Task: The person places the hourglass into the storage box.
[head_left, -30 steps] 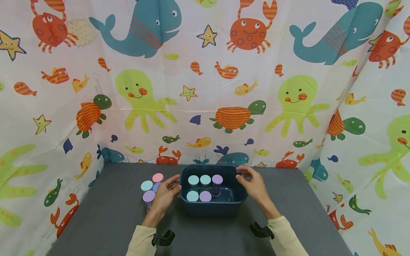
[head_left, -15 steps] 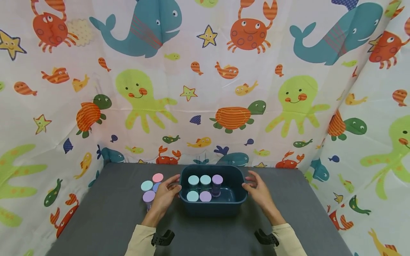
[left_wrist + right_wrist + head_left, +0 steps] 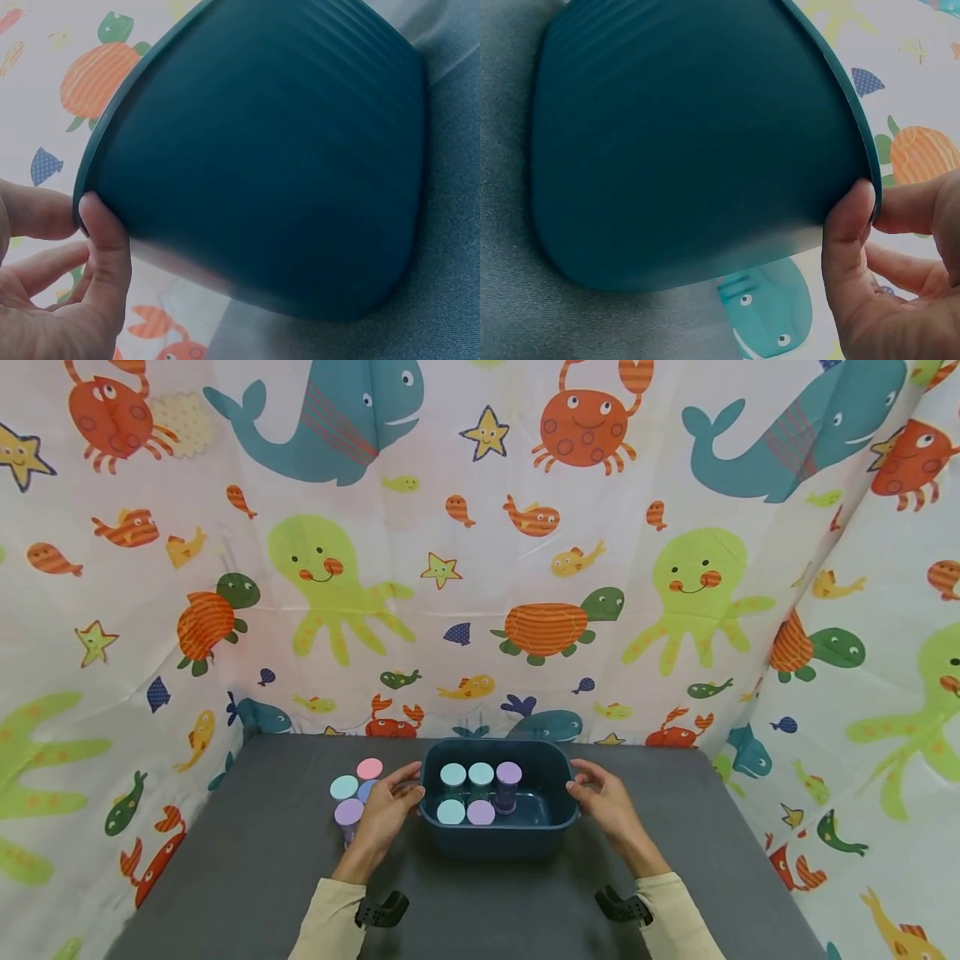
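Note:
A dark blue plastic bin (image 3: 495, 843) sits on the grey table in the head view. My left hand (image 3: 384, 817) grips its left end; in the left wrist view the thumb (image 3: 105, 232) lies just under the rim, the forefinger opposite. At the right end, my right hand (image 3: 613, 814) pinches the rim the same way, its thumb (image 3: 849, 240) against the outer wall in the right wrist view. Inside the bin stand several small clear jars with pale teal lids (image 3: 452, 775) and purple lids (image 3: 508, 773), gathered toward the left and middle.
Left of the bin, partly behind my left hand, more lidded jars stand on the table (image 3: 247, 860): a pink lid (image 3: 369, 768), a teal lid (image 3: 343, 787), a blue lid (image 3: 366, 789) and a purple lid (image 3: 348, 812). A sea-animal curtain (image 3: 480, 610) surrounds the table's back and sides.
My right hand has moved from over the bin's back right corner to its right end and taken hold of the rim. The left hand keeps its place. The head view has tipped slightly down.

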Available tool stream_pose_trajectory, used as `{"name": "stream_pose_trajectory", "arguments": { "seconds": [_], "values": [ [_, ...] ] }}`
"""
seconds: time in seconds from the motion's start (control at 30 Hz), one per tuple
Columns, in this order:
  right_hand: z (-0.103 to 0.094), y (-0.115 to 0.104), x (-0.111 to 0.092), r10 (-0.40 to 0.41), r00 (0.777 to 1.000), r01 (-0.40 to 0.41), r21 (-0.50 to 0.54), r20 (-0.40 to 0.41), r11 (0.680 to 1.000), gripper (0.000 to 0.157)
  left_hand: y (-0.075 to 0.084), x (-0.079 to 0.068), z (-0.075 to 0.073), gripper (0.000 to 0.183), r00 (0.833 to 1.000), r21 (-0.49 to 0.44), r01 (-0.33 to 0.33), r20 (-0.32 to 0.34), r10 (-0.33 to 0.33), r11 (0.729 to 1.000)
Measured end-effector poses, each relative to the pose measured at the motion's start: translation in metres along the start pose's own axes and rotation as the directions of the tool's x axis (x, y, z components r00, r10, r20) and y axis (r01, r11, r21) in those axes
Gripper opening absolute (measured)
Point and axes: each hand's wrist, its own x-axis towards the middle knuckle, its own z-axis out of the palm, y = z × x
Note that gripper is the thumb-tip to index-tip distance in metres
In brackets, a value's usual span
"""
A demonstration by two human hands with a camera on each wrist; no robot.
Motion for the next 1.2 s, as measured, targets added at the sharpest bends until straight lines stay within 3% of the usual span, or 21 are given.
{"name": "stream_pose_trajectory", "arguments": {
  "seconds": [0.27, 0.33, 0.4, 0.47, 0.6, 0.67, 0.83, 0.93, 1.0, 1.07, 1.2],
  "values": [
    [-0.005, 0.000, 0.001, 0.003, 1.000, -0.003, 0.049, 0.005, 0.999, 0.045, 0.001, 0.001, 0.005, 0.045, 0.999, 0.020, -0.049, -0.005, 0.049, 0.999],
    [-0.005, -0.001, 0.002, 0.001, 1.000, -0.001, 0.045, -0.004, 0.999, 0.045, 0.003, -0.001, 0.005, 0.044, 0.993, 0.071, -0.110, -0.031, 0.113, 0.991],
    [-0.005, -0.002, 0.003, 0.005, 1.000, -0.005, 0.042, -0.006, 0.999, 0.045, 0.003, -0.003, 0.006, 0.042, 0.973, 0.170, -0.207, -0.068, 0.221, 0.964],
    [-0.005, -0.002, 0.005, 0.016, 1.000, -0.016, 0.042, -0.007, 0.999, 0.046, 0.005, -0.009, 0.005, 0.039, 0.930, 0.291, -0.306, -0.111, 0.350, 0.906],
    [-0.002, -0.002, 0.004, 0.031, 1.000, -0.031, 0.052, -0.002, 0.998, 0.049, 0.008, -0.025, 0.002, 0.035, 0.815, 0.458, -0.436, -0.165, 0.556, 0.775],
    [-0.001, -0.001, 0.003, 0.034, 0.999, -0.033, 0.057, -0.003, 0.998, 0.049, 0.009, -0.035, -0.002, 0.036, 0.768, 0.485, -0.471, -0.186, 0.613, 0.737],
    [0.002, -0.001, 0.001, 0.036, 0.999, -0.036, 0.054, 0.000, 0.998, 0.047, 0.007, -0.054, -0.019, 0.040, 0.656, 0.576, -0.486, -0.257, 0.710, 0.657],
    [0.001, -0.001, 0.002, 0.034, 0.999, -0.033, 0.065, -0.013, 0.997, 0.045, 0.006, -0.059, -0.032, 0.040, 0.607, 0.610, -0.482, -0.285, 0.742, 0.629],
    [0.001, 0.000, 0.002, 0.033, 0.999, -0.032, 0.067, -0.014, 0.997, 0.045, 0.004, -0.061, -0.040, 0.041, 0.604, 0.606, -0.475, -0.303, 0.737, 0.638],
    [0.000, 0.002, 0.003, 0.035, 0.999, -0.034, 0.070, -0.016, 0.997, 0.045, 0.001, -0.063, -0.047, 0.043, 0.614, 0.593, -0.460, -0.324, 0.720, 0.660],
    [0.001, 0.003, 0.004, 0.047, 0.999, -0.046, 0.083, -0.009, 0.995, 0.045, -0.009, -0.067, -0.059, 0.050, 0.659, 0.569, -0.399, -0.367, 0.656, 0.719]
  ]
}}
